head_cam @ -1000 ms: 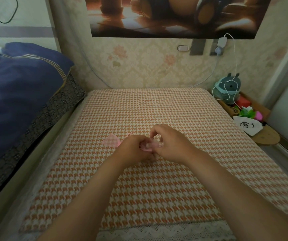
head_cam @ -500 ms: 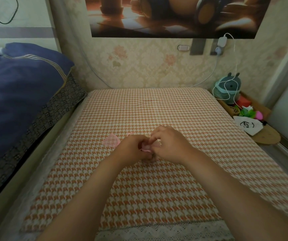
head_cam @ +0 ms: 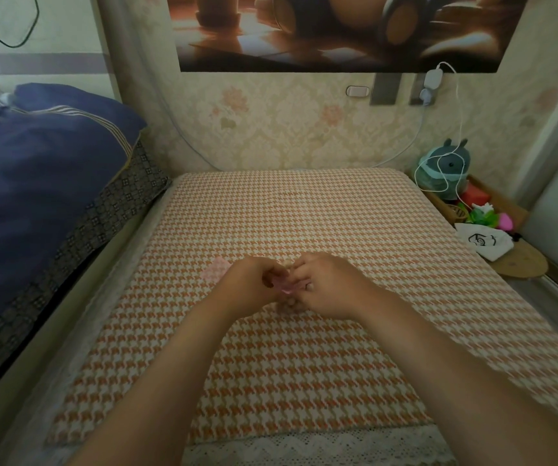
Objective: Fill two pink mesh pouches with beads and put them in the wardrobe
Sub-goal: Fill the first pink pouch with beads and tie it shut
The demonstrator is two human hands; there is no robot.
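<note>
Nearest, a strip of lace (head_cam: 304, 447) edges the checked mat (head_cam: 304, 381), and both forearms reach out over it. The left hand (head_cam: 249, 280) and right hand (head_cam: 329, 285) meet at the mat's middle, knuckles up. Their fingers (head_cam: 304, 269) are curled in tight and pinch a pink pouch (head_cam: 286, 288) between them. Only a small fold of mesh shows in the gap between the two hands. Just under the fingers a pale blurred lump touches the mat; I cannot tell whether it is beads or the pouch's bottom.

Just beyond the left knuckles, the second pouch (head_cam: 216, 270) lies flat on the mat, held by nothing. It looks empty, though it is partly hidden.

As I judge it, the task is early. The first pouch is being filled or closed, the second is yet to be filled, and neither has been put away. No loose beads can be made out, and no wardrobe can be picked out for certain.

Well left of the fingers lies a blue quilt (head_cam: 35, 169). Well to their right, a shelf (head_cam: 519, 264) holds a white bag (head_cam: 482, 242) with a black drawn mark that is not legible writing. Behind the bag is a teal toy (head_cam: 445, 163) looped by a white cable (head_cam: 459, 129). Farthest off, a poster (head_cam: 338, 28) hangs on the papered wall. No brand or label can be read anywhere.
</note>
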